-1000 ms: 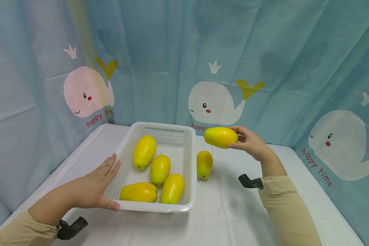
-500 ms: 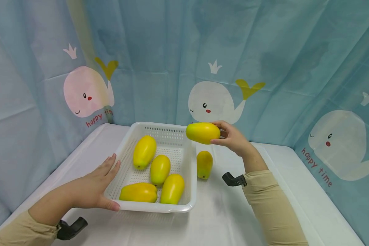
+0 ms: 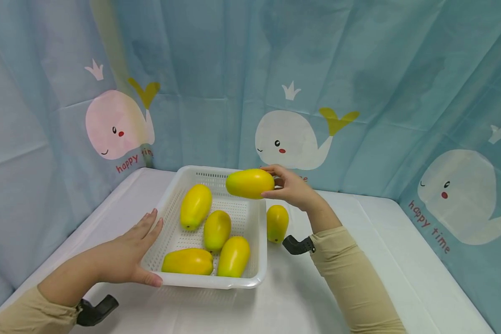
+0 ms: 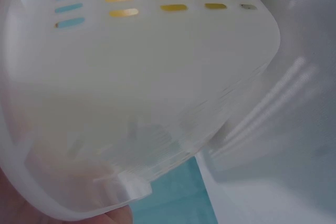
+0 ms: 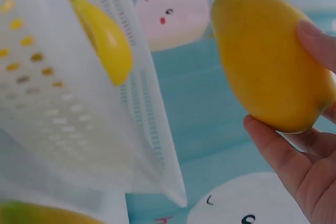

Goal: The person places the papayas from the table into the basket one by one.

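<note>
My right hand [image 3: 292, 188] pinches a yellow-green papaya [image 3: 248, 183] by its right end, thumb below and fingers above. The papaya hangs level over the far right part of a white slotted plastic basket [image 3: 208, 281]. In the right wrist view the thumb and fingertips press the papaya [image 5: 268, 56] near one end. Several papayas lie in the basket, one of them a papaya [image 3: 196, 207] at the far left. My left hand [image 3: 123, 255] rests with straight, spread fingers at the basket's near left corner, thumb on the near rim. The basket wall [image 4: 157, 61] fills the left wrist view.
Another papaya [image 3: 277, 223] lies on the white tablecloth [image 3: 300, 297], just outside the basket's right wall. Blue curtains [image 3: 200, 83] with whale prints enclose the back and both sides. Each wrist carries a black camera mount [image 3: 298, 245].
My right hand has carried its papaya leftward, from right of the basket to over its far right part. The left hand and the other papayas have stayed put.
</note>
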Motion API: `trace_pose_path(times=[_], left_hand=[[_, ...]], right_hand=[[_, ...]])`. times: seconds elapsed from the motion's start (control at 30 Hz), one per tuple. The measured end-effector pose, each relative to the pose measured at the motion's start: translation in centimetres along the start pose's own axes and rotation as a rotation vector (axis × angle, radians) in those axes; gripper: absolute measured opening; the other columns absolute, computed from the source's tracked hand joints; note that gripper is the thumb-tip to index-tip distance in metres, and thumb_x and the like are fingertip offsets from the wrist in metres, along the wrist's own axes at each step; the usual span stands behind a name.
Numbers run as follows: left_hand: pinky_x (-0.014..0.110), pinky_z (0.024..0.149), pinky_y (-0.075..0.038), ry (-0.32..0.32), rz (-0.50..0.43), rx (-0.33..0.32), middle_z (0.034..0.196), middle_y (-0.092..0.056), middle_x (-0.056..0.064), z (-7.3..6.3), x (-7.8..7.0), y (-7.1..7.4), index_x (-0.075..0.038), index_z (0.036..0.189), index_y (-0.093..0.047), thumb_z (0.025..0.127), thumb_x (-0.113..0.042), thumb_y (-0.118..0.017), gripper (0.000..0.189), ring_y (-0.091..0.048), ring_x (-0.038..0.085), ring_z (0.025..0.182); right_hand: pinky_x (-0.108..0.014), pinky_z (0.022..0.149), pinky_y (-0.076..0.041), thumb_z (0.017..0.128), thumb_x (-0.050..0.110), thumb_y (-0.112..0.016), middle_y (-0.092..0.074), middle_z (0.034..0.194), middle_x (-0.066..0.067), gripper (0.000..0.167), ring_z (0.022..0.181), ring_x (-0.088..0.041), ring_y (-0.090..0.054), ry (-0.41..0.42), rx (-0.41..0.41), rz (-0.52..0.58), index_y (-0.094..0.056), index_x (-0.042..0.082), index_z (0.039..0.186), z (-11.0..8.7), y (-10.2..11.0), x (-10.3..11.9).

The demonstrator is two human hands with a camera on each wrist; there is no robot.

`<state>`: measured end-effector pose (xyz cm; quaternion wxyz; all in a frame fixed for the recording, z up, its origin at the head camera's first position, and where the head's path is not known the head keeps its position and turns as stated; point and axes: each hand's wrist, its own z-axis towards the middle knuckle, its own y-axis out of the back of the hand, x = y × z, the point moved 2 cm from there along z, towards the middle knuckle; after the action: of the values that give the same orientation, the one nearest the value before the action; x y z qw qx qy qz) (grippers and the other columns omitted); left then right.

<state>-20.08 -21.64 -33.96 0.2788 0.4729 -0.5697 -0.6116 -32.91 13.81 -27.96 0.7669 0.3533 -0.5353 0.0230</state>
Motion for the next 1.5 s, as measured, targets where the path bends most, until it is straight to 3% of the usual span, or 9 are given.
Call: trace_pose_path(times=[0.57,0.93,1.13,1.37,1.5], left_hand=[[0.062,0.1,-0.022,-0.014,-0.008,-0.005,0.15,0.007,0.023,0.0,0.1,0.0,0.002,0.145,-0.01,0.055,-0.077,-0.061,0.13,-0.005,0.043,0.136],[0.061,0.1,-0.022,-0.005,-0.013,-0.015,0.151,0.006,0.021,0.0,0.4,-0.3,0.0,0.145,-0.01,0.053,-0.078,-0.061,0.131,-0.004,0.041,0.137],[0.062,0.099,-0.022,-0.01,-0.026,-0.007,0.151,0.007,0.022,0.0,0.4,-0.2,0.001,0.145,-0.01,0.055,-0.075,-0.063,0.13,-0.004,0.042,0.136],[0.062,0.1,-0.02,-0.017,-0.021,-0.006,0.15,0.007,0.023,0.0,0.4,-0.2,0.002,0.145,-0.009,0.055,-0.075,-0.062,0.13,-0.004,0.043,0.136],[0.062,0.099,-0.021,-0.022,-0.022,-0.011,0.15,0.007,0.023,0.0,0.4,-0.2,0.002,0.145,-0.009,0.055,-0.074,-0.063,0.13,-0.004,0.043,0.136]], right_hand=[[-0.032,0.084,-0.05,0.081,0.018,-0.071,-0.051,0.118,-0.001,0.055,0.097,-0.02,-0.058,0.008,0.132,-0.029,-0.046,0.017,0.129,2.0,-3.7,2.6],[-0.027,0.084,-0.049,0.082,0.012,-0.069,-0.051,0.118,-0.006,0.053,0.095,-0.018,-0.056,0.036,0.193,-0.087,-0.045,0.008,0.129,1.9,-6.3,5.9],[-0.024,0.084,-0.048,0.082,0.014,-0.069,-0.051,0.121,-0.005,0.054,0.097,-0.018,-0.056,0.032,0.206,-0.101,-0.045,0.009,0.13,2.3,-7.6,6.3],[-0.023,0.085,-0.047,0.079,0.025,-0.073,-0.051,0.119,0.006,0.056,0.102,-0.015,-0.053,0.049,0.208,-0.115,-0.048,0.021,0.128,3.9,-8.6,3.5],[-0.024,0.086,-0.047,0.08,0.027,-0.071,-0.05,0.125,0.005,0.056,0.102,-0.012,-0.054,-0.005,0.251,-0.112,-0.046,0.02,0.131,3.7,-8.9,3.7]])
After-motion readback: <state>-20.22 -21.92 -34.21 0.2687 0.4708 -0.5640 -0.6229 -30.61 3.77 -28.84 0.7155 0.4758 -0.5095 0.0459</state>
